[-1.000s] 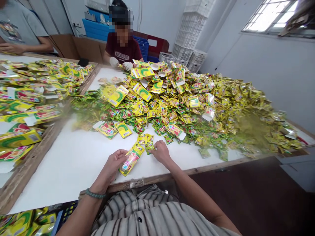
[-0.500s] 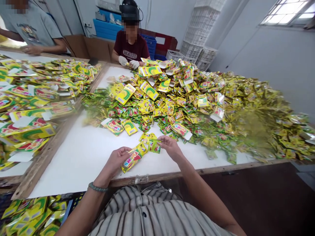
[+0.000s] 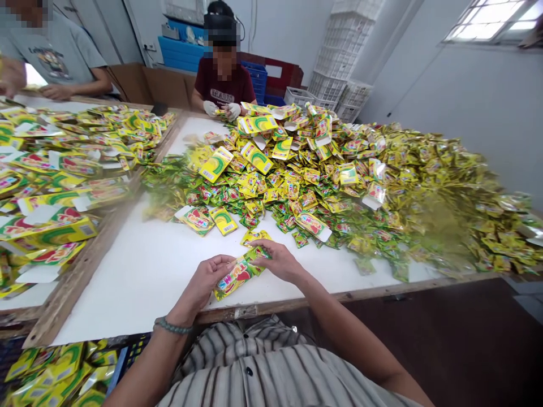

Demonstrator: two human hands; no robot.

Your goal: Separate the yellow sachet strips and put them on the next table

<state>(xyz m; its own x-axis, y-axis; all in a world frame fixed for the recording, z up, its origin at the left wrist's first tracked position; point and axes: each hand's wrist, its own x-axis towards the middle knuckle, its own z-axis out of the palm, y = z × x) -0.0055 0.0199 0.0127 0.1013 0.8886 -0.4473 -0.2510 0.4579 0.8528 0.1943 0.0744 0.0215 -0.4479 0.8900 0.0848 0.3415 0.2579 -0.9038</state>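
Evidently one carton [image 3: 234, 281] seems part-done, on your side of the heap [image 3: 382, 164]; your left hand [image 3: 210, 277] pinches its side, your right hand [image 3: 282, 261] holds a green sachet [image 3: 259, 254] at its heapward end, how far inside cannot be told; many loose sachets [image 3: 292, 188] remain in the heap.

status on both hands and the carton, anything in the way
Left hand gripping carton. Right hand pinching green packet at carton's far end. Yellow packets just beyond, seemingly not in the way.
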